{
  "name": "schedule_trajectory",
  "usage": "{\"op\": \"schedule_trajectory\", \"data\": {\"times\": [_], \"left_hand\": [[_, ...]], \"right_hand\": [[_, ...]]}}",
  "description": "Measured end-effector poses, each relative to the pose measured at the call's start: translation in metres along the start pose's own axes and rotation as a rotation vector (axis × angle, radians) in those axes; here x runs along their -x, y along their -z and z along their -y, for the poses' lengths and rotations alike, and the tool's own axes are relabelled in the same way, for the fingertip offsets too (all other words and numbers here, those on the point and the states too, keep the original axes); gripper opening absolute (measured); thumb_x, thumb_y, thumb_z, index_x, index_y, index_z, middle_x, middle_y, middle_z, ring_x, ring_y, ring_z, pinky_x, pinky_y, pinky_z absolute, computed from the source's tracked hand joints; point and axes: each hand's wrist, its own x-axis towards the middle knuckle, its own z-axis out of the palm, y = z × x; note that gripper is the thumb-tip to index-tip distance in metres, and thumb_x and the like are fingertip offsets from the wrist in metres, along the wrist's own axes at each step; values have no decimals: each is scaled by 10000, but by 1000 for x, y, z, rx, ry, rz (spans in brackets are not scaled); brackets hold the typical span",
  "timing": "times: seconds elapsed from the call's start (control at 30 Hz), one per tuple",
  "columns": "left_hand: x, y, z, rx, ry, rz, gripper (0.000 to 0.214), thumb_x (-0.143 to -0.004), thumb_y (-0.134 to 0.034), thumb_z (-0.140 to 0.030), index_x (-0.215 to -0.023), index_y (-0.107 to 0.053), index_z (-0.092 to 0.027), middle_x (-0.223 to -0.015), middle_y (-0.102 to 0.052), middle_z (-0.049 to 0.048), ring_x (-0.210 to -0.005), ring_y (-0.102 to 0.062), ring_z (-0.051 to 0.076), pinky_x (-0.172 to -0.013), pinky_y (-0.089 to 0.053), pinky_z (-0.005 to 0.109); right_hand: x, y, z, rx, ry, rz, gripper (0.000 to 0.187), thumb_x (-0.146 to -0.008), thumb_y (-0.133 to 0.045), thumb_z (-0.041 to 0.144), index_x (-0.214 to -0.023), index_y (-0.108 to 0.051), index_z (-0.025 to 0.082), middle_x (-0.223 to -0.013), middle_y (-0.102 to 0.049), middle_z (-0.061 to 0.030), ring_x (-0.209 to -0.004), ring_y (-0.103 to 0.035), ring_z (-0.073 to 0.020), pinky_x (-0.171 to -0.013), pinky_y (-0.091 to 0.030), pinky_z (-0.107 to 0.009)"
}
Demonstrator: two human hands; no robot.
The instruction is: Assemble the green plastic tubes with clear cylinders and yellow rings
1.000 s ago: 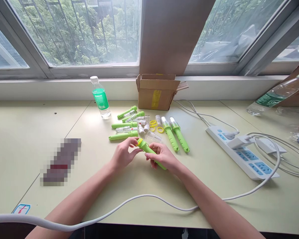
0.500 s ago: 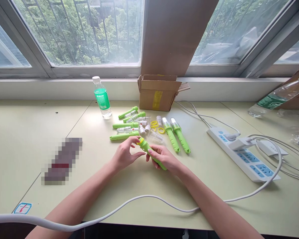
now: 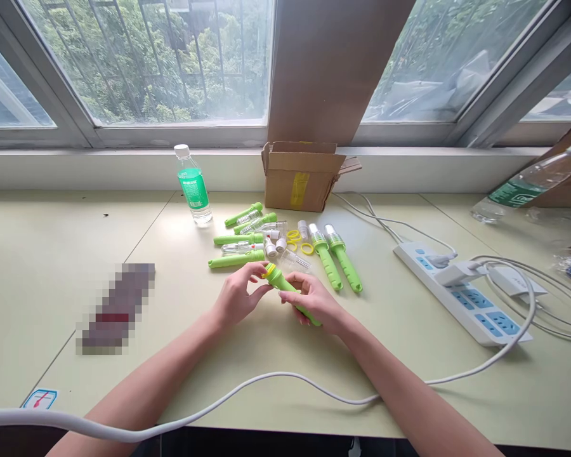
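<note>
My right hand (image 3: 318, 301) is wrapped round a green flashlight-like handle (image 3: 280, 280), held tilted above the table with its threaded end to the upper left. Around that end sits a yellow ring (image 3: 269, 271), pinched by the fingertips of my left hand (image 3: 235, 297). Beyond my hands lie several loose green handles (image 3: 238, 259), clear ribbed covers (image 3: 295, 259), white capped parts (image 3: 271, 247) and loose yellow rings (image 3: 307, 249). Two assembled green sticks (image 3: 343, 260) with clear tops lie side by side to the right.
A water bottle (image 3: 193, 190) and an open cardboard box (image 3: 302, 181) stand at the back. On the right are a power strip (image 3: 461, 295) with plugs and cables, and a tilted bottle (image 3: 528, 184). A white cable (image 3: 285, 374) crosses in front of me. A pixelated object (image 3: 118, 308) lies left.
My right hand's grip has shifted slightly along the green handle, the thumb moving a little to the left. My left fingers stay at the yellow ring. The view has shifted slightly.
</note>
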Motion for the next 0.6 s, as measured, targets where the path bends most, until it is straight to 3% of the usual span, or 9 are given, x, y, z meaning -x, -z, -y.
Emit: {"op": "schedule_trajectory", "data": {"times": [0.13, 0.27, 0.4, 0.6], "left_hand": [[-1, 1, 0, 0, -7, -3, 208, -792, -661, -205, -943, -519, -195, -1049, -677, 65, -795, -678, 148, -677, -597, 295], [0, 3, -1, -29, -7, -6, 181, -798, -658, -231, -910, -522, -191, -1058, -674, 68, -749, -669, 139, -654, -596, 296], [0, 3, -1, -19, -10, 8, 208, -796, -661, -257, -939, -525, -191, -1065, -671, 73, -732, -658, 131, -668, -597, 306], [1, 0, 2, -7, 4, 64, 216, -816, -632, -241, -987, -506, -199, -1107, -659, 82, -857, -671, 165, -711, -598, 334]], "right_hand": [[-1, -1, 1, 4, 45, -11, 323, -743, -673, 451, -896, -588, 178, -719, -582, 8, -430, -542, -99, -342, -388, -207], [-2, 0, 1, 0, 92, 71, 317, -795, -611, 472, -863, -616, 162, -745, -580, -9, -497, -554, -103, -450, -455, -234], [0, 2, 1, 23, 88, 119, 350, -841, -544, 486, -771, -608, 149, -655, -558, -2, -483, -515, -91, -468, -422, -224], [3, 1, 4, 13, 20, 61, 335, -832, -533, 474, -836, -620, 151, -627, -572, -1, -417, -455, -83, -370, -345, -212]]}}
